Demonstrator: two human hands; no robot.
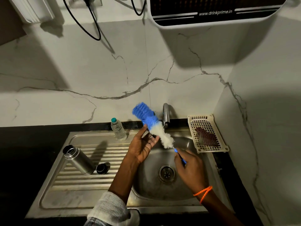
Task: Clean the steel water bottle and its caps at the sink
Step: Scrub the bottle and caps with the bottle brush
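The steel water bottle [78, 159] stands open-mouthed on the ribbed drainboard [84, 181] left of the sink bowl. A black cap [102, 168] lies right beside its base. Over the bowl, my right hand [189, 167] grips the blue handle of a bottle brush [153, 124], whose blue and white bristles point up and left. My left hand [143, 144] is spread open, palm up, with its fingers touching the white bristles.
A clear plastic bottle [118, 129] with a teal cap stands at the sink's back rim. The tap [166, 115] rises behind the bowl [151, 185] with its drain [167, 173]. A cream plastic basket [210, 145] holding a striped cloth sits at the right. A water purifier [216, 10] hangs above.
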